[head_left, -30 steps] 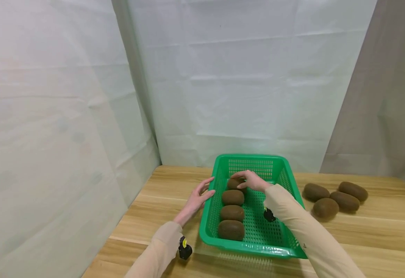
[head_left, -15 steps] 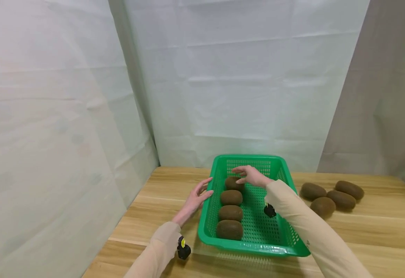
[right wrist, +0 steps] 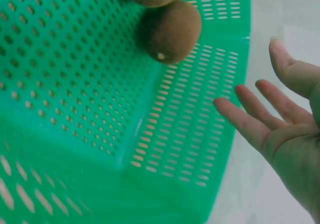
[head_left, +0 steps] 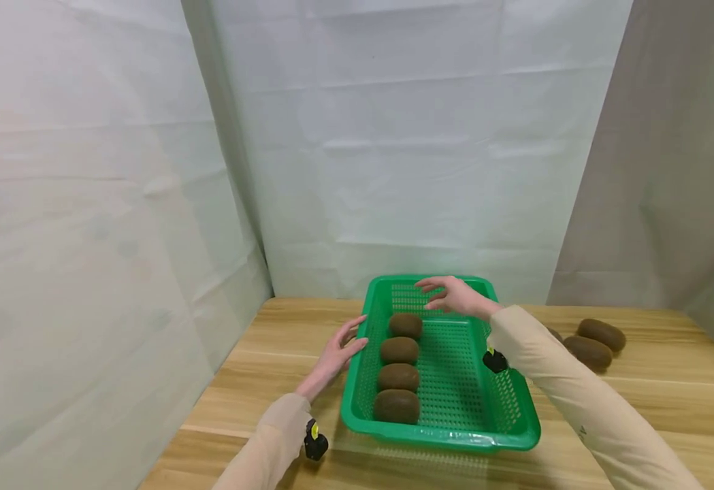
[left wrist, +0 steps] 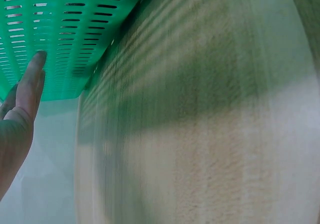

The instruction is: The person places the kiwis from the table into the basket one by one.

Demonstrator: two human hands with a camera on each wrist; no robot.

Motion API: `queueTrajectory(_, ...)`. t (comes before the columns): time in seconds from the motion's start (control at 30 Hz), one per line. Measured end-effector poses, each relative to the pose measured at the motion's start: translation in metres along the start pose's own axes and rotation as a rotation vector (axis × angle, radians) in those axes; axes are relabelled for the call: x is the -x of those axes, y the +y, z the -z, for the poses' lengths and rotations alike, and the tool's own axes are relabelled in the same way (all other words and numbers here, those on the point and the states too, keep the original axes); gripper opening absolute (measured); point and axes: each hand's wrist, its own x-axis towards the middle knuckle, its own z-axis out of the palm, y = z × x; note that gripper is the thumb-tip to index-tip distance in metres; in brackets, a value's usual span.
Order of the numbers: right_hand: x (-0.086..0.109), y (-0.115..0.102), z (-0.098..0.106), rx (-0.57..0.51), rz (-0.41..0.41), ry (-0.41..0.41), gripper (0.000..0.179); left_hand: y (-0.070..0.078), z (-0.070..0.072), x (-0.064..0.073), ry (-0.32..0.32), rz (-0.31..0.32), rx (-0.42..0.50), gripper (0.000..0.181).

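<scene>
Your right hand (head_left: 457, 297) hangs spread over the far end of the green basket (head_left: 418, 435), your left at its left side.
The fingers of your right hand are apart and slightly bent, above the far rim and right of the farthest of four brown fruits (head_left: 399, 350); these lie in a near-to-far column along the basket's left side, on its floor. Your left hand (head_left: 335, 354) has its fingers extended and parted, fingertips touching the basket's left wall from outside. The basket stands on the wood-grain table (head_left: 258, 361). Right of it, more brown fruits (head_left: 602, 333) lie close together on the table, one partly hidden behind your right sleeve (head_left: 568, 374). Pale sheets (head_left: 418, 170) hang beyond the table's far edge.
</scene>
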Motion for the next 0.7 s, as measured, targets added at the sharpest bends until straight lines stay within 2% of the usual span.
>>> queueTrajectory(0.17, 0.010, -0.007, 0.013, -0.050, 0.019, 0.015, 0.050, 0.017, -0.003, 0.007, -0.016, 0.021, -0.006, 0.053)
queueTrajectory(0.33, 0.022, -0.009, 0.023, -0.079, 0.057, 0.061, 0.048, 0.017, -0.003, 0.007, -0.017, 0.029, -0.016, 0.053)
queueTrajectory(0.53, 0.039, -0.008, 0.031, -0.094, 0.132, 0.157, 0.044, 0.017, -0.003, 0.007, -0.011, 0.022, -0.028, 0.053)
queueTrajectory(0.7, 0.056, -0.006, 0.038, -0.063, 0.169, 0.230, 0.043, 0.018, -0.002, 0.007, -0.009, 0.024, -0.037, 0.053)
